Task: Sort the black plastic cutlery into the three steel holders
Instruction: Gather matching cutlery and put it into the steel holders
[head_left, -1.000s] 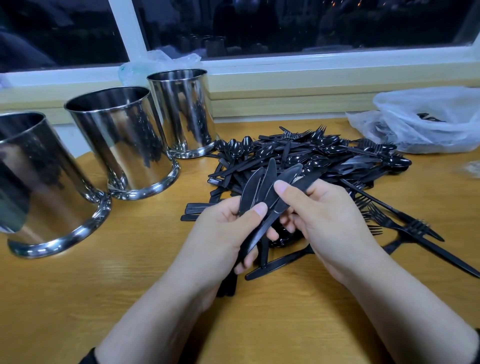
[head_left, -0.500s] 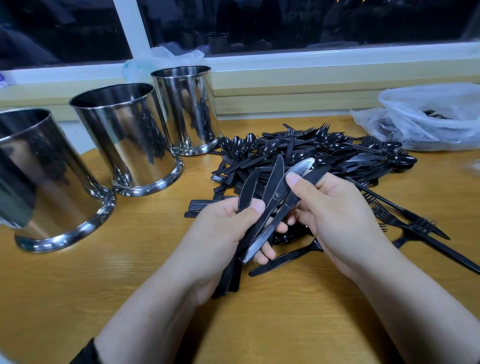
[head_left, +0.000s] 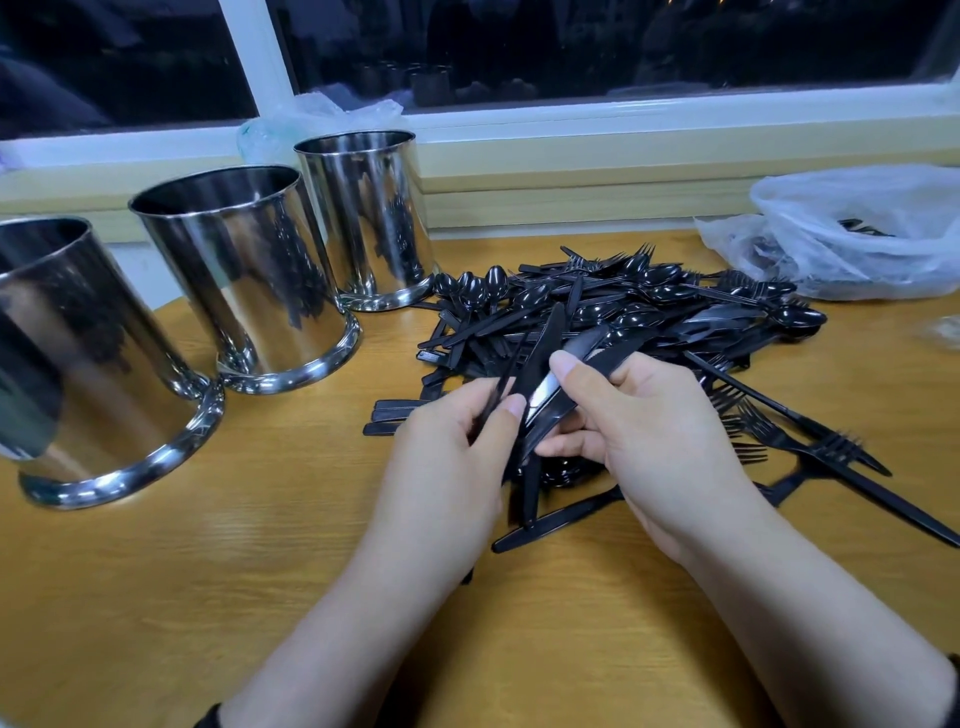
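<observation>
A heap of black plastic cutlery (head_left: 628, 312) lies on the wooden table (head_left: 260, 571), with spoons, forks and knives mixed. My left hand (head_left: 447, 462) grips a bundle of black knives (head_left: 540, 384), blades pointing up and away. My right hand (head_left: 660, 441) holds the same bundle from the right, thumb pressed on the blades. Three steel holders stand in a row at the left: the near holder (head_left: 78, 374), the middle holder (head_left: 244, 275) and the far holder (head_left: 369, 213). Their insides are hidden.
A clear plastic bag (head_left: 857, 239) with some cutlery lies at the back right. Loose forks (head_left: 810, 441) spread out right of my hands. Another crumpled bag (head_left: 311, 114) sits behind the far holder. A window sill runs along the back.
Both hands have squeezed the knife blades closer together into a tighter bundle. The hands stay in about the same place above the table.
</observation>
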